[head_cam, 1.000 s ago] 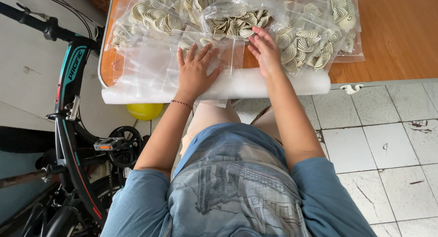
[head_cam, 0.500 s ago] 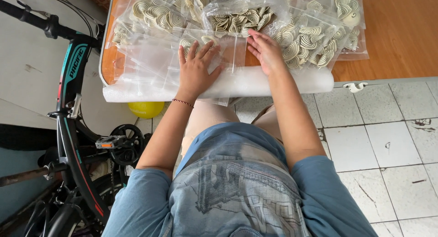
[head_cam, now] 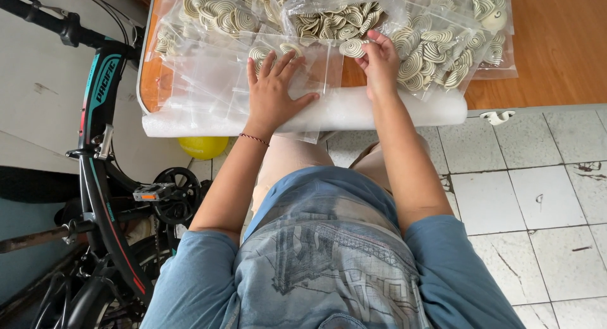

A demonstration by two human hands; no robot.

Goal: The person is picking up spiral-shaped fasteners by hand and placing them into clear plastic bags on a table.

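Observation:
My left hand (head_cam: 273, 92) lies flat with fingers spread on a small clear plastic bag (head_cam: 297, 73) at the table's near edge; two cream spiral-patterned discs sit in the bag by my fingertips. My right hand (head_cam: 379, 60) pinches one cream spiral disc (head_cam: 351, 48) at its fingertips, just right of that bag. Behind both hands an open clear bag holds a heap of the same discs (head_cam: 335, 22). More filled bags of discs (head_cam: 436, 50) lie to the right.
A white foam roll (head_cam: 404, 107) runs along the edge of the orange wooden table (head_cam: 556, 44). Empty clear bags (head_cam: 202, 88) pile at left. A black and teal bicycle (head_cam: 101, 158) stands at left, a yellow ball (head_cam: 202, 145) under the table, pale floor tiles at right.
My right hand has lifted one spiral disc out of the heap and drawn it toward the small bag. My left hand stays pressed on the bag.

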